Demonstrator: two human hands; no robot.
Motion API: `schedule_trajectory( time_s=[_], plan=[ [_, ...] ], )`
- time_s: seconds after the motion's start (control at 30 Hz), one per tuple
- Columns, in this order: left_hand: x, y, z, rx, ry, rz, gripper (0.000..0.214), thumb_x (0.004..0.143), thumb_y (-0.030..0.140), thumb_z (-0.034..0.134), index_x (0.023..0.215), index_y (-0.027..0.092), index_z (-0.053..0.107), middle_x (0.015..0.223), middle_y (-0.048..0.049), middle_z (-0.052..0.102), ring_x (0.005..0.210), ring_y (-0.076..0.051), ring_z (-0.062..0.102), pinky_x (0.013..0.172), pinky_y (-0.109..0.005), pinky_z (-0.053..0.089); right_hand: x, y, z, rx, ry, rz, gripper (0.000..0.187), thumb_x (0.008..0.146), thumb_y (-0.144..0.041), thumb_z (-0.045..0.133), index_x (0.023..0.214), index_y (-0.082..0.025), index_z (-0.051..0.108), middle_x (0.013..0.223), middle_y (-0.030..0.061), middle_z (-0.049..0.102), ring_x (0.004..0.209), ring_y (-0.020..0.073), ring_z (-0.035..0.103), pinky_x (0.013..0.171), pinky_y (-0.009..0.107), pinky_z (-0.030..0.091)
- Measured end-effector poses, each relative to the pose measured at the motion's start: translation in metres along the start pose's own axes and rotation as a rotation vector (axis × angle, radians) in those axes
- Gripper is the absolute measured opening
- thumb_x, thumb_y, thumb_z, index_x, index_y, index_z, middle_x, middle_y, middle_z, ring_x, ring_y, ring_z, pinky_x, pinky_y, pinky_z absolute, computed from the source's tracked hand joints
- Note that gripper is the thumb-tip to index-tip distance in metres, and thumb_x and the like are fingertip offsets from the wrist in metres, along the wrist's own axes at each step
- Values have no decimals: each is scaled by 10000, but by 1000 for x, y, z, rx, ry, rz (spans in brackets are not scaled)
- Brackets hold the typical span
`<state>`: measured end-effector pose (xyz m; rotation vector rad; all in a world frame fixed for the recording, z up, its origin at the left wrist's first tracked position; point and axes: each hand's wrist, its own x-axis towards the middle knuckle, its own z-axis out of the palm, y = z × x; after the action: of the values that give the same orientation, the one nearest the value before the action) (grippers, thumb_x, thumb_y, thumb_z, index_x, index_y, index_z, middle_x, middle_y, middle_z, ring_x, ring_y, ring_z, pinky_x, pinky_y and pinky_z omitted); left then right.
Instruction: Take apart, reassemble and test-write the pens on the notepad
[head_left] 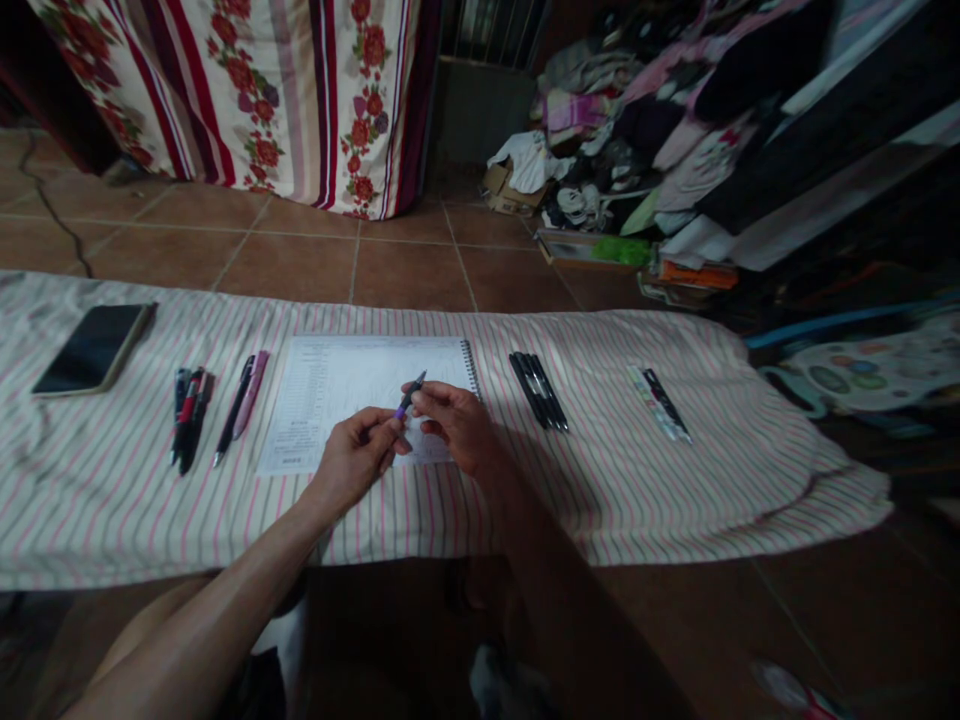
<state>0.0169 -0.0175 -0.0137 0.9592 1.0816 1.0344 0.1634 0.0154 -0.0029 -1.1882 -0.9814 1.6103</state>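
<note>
Both hands meet over a spiral notebook lying on a striped cloth. My left hand is closed, its fingers pinching the lower end of a purple and dark pen. My right hand is closed too, fingertips gripping the same pen near its middle. The pen tilts up and to the right above the page.
Left of the notebook lie two pens, a bunch of dark and red pens and a phone. To the right are several black pens and two more. A floral curtain and a clothes pile stand behind.
</note>
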Motion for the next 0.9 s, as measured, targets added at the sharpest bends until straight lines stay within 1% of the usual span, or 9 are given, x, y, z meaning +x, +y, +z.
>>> schedule_trajectory(
  time_s=[0.1, 0.23, 0.33, 0.47, 0.6, 0.67, 0.77, 0.9],
  plan=[
    [0, 0, 0, -16, -1, 3, 356, 718, 437, 699, 855, 119, 612, 581, -15, 637, 388, -46, 383, 408, -207, 245, 0, 0, -1, 11, -28, -2, 261, 643, -361, 729, 865, -225, 736, 698, -11, 627, 681, 95, 550, 568, 210, 391],
    [-2, 0, -1, -43, -44, 2, 321, 750, 416, 677, 848, 117, 611, 577, -7, 626, 390, -37, 377, 413, -200, 229, -1, 0, -2, 0, -81, -2, 270, 686, -365, 699, 912, -223, 739, 756, 4, 660, 692, 90, 562, 584, 211, 387],
    [-3, 0, -1, -43, -59, -5, 320, 764, 420, 666, 842, 114, 615, 587, -9, 626, 393, -33, 377, 411, -198, 221, -1, 1, -2, -30, -75, -21, 261, 691, -363, 691, 899, -214, 741, 726, 2, 661, 662, 88, 554, 573, 216, 373],
    [-2, -1, 1, -8, -26, -3, 345, 740, 445, 682, 829, 119, 614, 589, -9, 626, 392, -38, 378, 405, -200, 240, 0, 2, 0, -44, -30, -45, 236, 656, -349, 710, 836, -199, 741, 673, -12, 643, 609, 80, 526, 583, 228, 381],
    [-2, -3, 1, 11, 20, 2, 348, 728, 444, 693, 857, 129, 617, 582, -5, 631, 386, -45, 387, 394, -197, 250, 0, 1, 2, -45, -29, -43, 242, 653, -350, 710, 839, -197, 735, 669, -14, 644, 607, 83, 536, 604, 237, 403],
    [-1, -2, 1, -9, 17, 6, 335, 726, 423, 700, 857, 124, 622, 584, -14, 640, 387, -43, 388, 397, -195, 252, 0, 1, 2, -27, -22, -30, 260, 647, -350, 720, 862, -204, 731, 711, -3, 664, 658, 97, 568, 621, 239, 415],
    [-1, 0, -1, -85, -16, -8, 305, 724, 396, 702, 815, 114, 631, 581, -26, 643, 386, -42, 394, 398, -194, 246, -1, 0, 0, 12, 3, -12, 308, 647, -359, 735, 922, -223, 722, 848, 18, 696, 752, 120, 604, 642, 241, 429],
    [-1, 3, -3, -105, -73, -40, 285, 743, 389, 679, 796, 111, 641, 573, -29, 640, 365, -44, 404, 382, -195, 244, -2, -2, -3, 45, 9, -7, 306, 697, -377, 703, 971, -242, 716, 996, 28, 699, 796, 122, 611, 630, 228, 427]
  ],
)
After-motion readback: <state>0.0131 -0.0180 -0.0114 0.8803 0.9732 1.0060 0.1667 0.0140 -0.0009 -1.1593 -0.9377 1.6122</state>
